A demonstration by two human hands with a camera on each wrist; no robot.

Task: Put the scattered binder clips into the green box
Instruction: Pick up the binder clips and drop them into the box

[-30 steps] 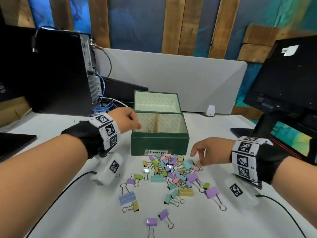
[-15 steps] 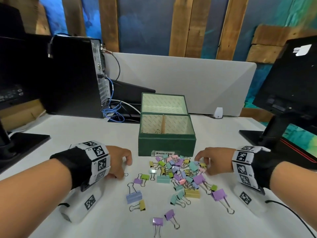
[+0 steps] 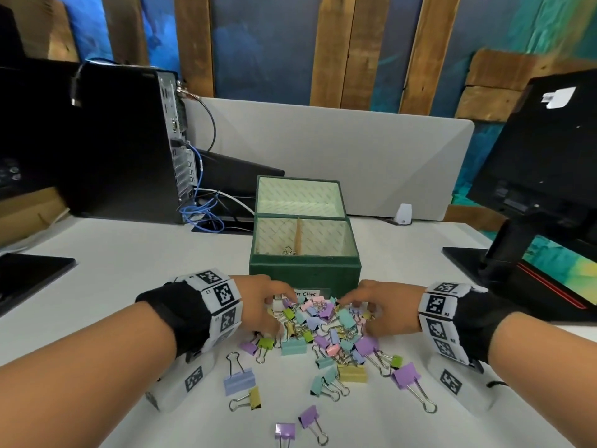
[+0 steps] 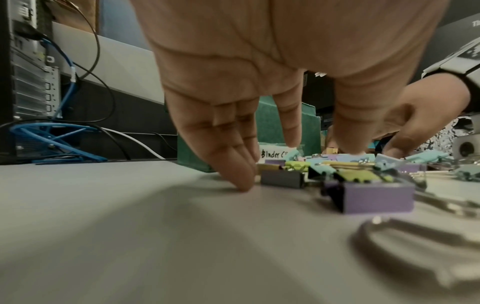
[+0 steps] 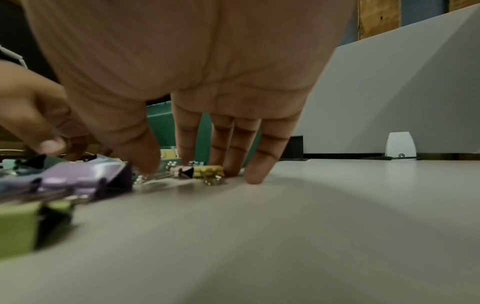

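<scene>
Head view, with both wrist views. Lying heaped on the white bench [image 3: 129, 270] just in front of the green box [image 3: 303, 276]: pastel binder clips [image 3: 323, 324], with stragglers trailing toward the near edge, among them a blue clip [image 3: 239, 381], a yellow clip [image 3: 255, 397] and two purple clips [image 3: 292, 428]. Standing open toward the middle of the bench: the box, lid tipped back, a wooden divider [image 3: 298, 236] splitting the inside, the metal loops of one or more clips showing at the bottom left of the divider. Bracketing the heap from either side: left hand [image 3: 263, 305] and right hand [image 3: 384, 310], palms down. Reaching down with fingers [image 4: 233, 160] spread and fairly straight, tips touching bench and clips: the left grip, apparently closed round nothing. Likewise spread: the right grip, fingers [image 5: 259, 164] planted on the bench beside a small yellow clip [image 5: 209, 170], thumb pressing on wire handles. Flanking the scene: a computer tower [image 3: 106, 137] at the far left corner, a monitor [image 3: 542, 163] at the right edge.
</scene>
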